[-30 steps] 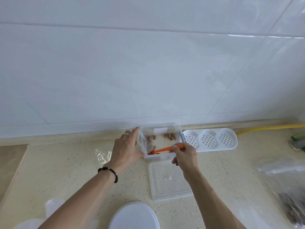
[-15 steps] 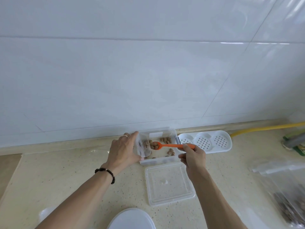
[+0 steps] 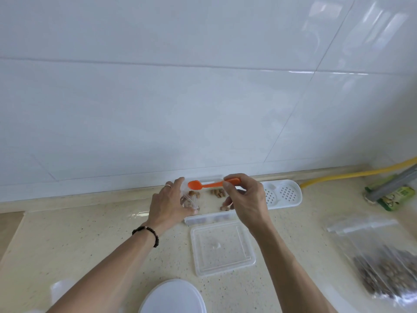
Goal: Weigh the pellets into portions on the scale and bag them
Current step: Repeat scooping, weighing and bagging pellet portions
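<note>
A clear plastic box [image 3: 207, 218] stands against the wall with a few brown pellets [image 3: 217, 192] in it. My left hand [image 3: 168, 205] holds a small clear bag [image 3: 189, 201] at the box's left end; some pellets show inside the bag. My right hand [image 3: 244, 198] pinches the handle of an orange spoon [image 3: 195, 184], raised above the box. The spoon's bowl points left over the bag and looks empty. The box's clear lid [image 3: 222, 247] lies flat on the counter in front of it.
A white perforated tray [image 3: 284, 195] sits right of the box. Zip bags [image 3: 381, 251] with dark pellets lie at the right edge. A white round object [image 3: 172, 298] is at the bottom centre. A yellow hose [image 3: 352, 175] and a green packet [image 3: 397, 196] are at the far right.
My right hand lifted the spoon from inside the box, carried pellets leftward to the bag, and now holds it raised with an empty-looking bowl. The left hand kept hold of the bag.
</note>
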### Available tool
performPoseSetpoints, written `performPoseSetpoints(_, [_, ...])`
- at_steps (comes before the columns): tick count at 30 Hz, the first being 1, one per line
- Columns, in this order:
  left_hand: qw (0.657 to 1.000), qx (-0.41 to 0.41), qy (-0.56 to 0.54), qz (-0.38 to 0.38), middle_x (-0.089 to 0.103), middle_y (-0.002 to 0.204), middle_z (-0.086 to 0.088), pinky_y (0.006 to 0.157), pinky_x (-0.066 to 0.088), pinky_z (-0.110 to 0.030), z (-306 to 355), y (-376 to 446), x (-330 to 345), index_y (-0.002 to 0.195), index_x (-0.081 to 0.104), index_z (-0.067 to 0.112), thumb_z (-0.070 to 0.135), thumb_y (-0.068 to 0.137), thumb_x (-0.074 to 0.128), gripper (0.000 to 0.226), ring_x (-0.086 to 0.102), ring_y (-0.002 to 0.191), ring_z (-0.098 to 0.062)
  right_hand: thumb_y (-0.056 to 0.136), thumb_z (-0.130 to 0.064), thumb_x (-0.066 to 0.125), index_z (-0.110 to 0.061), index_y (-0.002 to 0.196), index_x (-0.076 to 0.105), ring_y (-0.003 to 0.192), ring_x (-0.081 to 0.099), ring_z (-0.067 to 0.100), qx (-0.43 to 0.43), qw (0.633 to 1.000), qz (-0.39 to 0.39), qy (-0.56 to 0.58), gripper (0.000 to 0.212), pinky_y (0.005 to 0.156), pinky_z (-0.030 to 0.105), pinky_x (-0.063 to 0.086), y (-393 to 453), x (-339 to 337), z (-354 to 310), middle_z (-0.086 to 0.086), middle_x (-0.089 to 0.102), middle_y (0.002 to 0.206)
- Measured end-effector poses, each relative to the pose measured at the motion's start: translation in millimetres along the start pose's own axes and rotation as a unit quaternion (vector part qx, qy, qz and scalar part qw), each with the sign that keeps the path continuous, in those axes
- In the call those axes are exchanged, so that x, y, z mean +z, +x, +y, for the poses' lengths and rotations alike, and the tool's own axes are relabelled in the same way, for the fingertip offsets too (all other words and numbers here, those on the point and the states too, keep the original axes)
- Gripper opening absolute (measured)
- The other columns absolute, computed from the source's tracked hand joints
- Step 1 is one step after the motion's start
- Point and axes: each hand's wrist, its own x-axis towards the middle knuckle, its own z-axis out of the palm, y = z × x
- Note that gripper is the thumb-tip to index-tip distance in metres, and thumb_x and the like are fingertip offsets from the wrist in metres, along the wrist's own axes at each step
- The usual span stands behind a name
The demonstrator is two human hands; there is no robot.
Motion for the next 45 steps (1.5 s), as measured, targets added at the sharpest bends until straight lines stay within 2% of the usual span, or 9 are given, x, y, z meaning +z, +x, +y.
performPoseSetpoints(5, [0.998, 0.017, -0.055, 0.026, 0.042, 0.105, 0.009, 0.091, 0.042, -0.035, 15, -19, -9, 0.145, 0.029, 0.026, 0.049, 0.066, 0.081, 0.097, 0.05, 0.097, -0.012, 0.09, -0.009, 0.069, -0.014, 0.09, 0.073, 0.05, 0.053, 0.013, 0.01, 0.996, 0.071, 0.061, 0.006, 0.048, 0.024, 0.045, -23, -24, -12, -0.001, 0.06, 0.061])
performPoseSetpoints(11, [0.989, 0.061, -0.125, 0.053, 0.045, 0.108, 0.004, 0.089, 0.045, -0.04, 43, -57, -9, 0.145, 0.03, 0.022, 0.051, 0.065, 0.082, 0.1, 0.053, 0.102, -0.02, 0.089, -0.005, 0.066, -0.009, 0.09, 0.064, 0.047, 0.051, 0.014, 0.061, 0.966, 0.187, 0.17, 0.005, 0.048, 0.026, 0.042, -75, -57, 1, 0.006, 0.066, 0.069])
performPoseSetpoints(15, [0.984, 0.107, -0.102, 0.1, 0.05, 0.099, 0.002, 0.078, 0.038, -0.032, 59, -84, 1, 0.14, 0.035, 0.019, 0.051, 0.063, 0.083, 0.096, 0.055, 0.092, -0.02, 0.089, -0.006, 0.067, -0.011, 0.09, 0.061, 0.049, 0.054, 0.013, 0.133, 0.939, 0.244, 0.202, 0.008, 0.051, 0.026, 0.043, -120, -78, 31, 0.012, 0.072, 0.084])
performPoseSetpoints(19, [0.977, 0.156, -0.095, 0.107, 0.051, 0.092, 0.002, 0.082, 0.043, -0.037, 68, -106, 12, 0.137, 0.034, 0.022, 0.049, 0.061, 0.083, 0.094, 0.057, 0.086, -0.023, 0.088, -0.004, 0.067, -0.012, 0.09, 0.059, 0.057, 0.059, 0.018, 0.216, 0.916, 0.277, 0.195, 0.012, 0.055, 0.029, 0.045, -171, -82, 77, 0.015, 0.074, 0.09])
performPoseSetpoints(25, [0.971, 0.208, -0.094, 0.075, 0.053, 0.105, 0.001, 0.085, 0.046, -0.038, 75, -136, 24, 0.138, 0.03, 0.024, 0.05, 0.059, 0.085, 0.1, 0.058, 0.086, -0.021, 0.087, -0.003, 0.067, -0.009, 0.095, 0.063, 0.066, 0.06, 0.021, 0.306, 0.876, 0.33, 0.176, 0.01, 0.057, 0.031, 0.048, -233, -57, 137, 0.014, 0.074, 0.089])
performPoseSetpoints(35, [0.966, 0.245, -0.073, 0.038, 0.044, 0.104, 0.005, 0.089, 0.044, -0.036, 70, -170, 19, 0.146, 0.028, 0.019, 0.05, 0.062, 0.084, 0.106, 0.051, 0.092, -0.016, 0.083, -0.04, 0.064, -0.026, 0.082, 0.07, 0.085, 0.064, 0.018, 0.387, 0.891, 0.22, -0.091, 0.016, 0.083, 0.04, 0.056, -248, -41, 151, -0.005, 0.07, 0.079])
performPoseSetpoints(39, [0.964, 0.252, -0.072, 0.049, 0.051, 0.109, 0.0, 0.089, 0.047, -0.039, 68, -173, 11, 0.144, 0.027, 0.02, 0.055, 0.061, 0.083, 0.106, 0.054, 0.097, -0.018, 0.093, -0.04, 0.057, -0.016, 0.083, 0.069, 0.073, 0.057, 0.015, 0.255, 0.944, 0.203, -0.045, 0.028, 0.068, 0.033, 0.046, -210, -47, 89, 0.004, 0.066, 0.08])
performPoseSetpoints(42, [0.965, 0.246, -0.069, 0.053, 0.052, 0.116, -0.003, 0.089, 0.049, -0.037, 65, -172, 5, 0.144, 0.023, 0.021, 0.066, 0.06, 0.074, 0.109, 0.054, 0.104, -0.019, 0.093, -0.04, 0.059, -0.017, 0.083, 0.074, 0.076, 0.06, 0.013, 0.131, 0.983, 0.132, -0.016, 0.028, 0.071, 0.032, 0.048, -180, -47, 23, 0.003, 0.07, 0.083])
performPoseSetpoints(45, [0.966, 0.243, -0.063, 0.06, 0.052, 0.117, -0.001, 0.092, 0.044, -0.033, 63, -172, 0, 0.147, 0.021, 0.019, 0.08, 0.057, 0.062, 0.116, 0.052, 0.105, -0.018, 0.086, -0.02, 0.068, -0.011, 0.085, 0.075, 0.067, 0.055, 0.008, 0.069, 0.986, 0.007, -0.149, 0.011, 0.058, 0.014, 0.043, -162, -43, -12, 0.0, 0.065, 0.073])
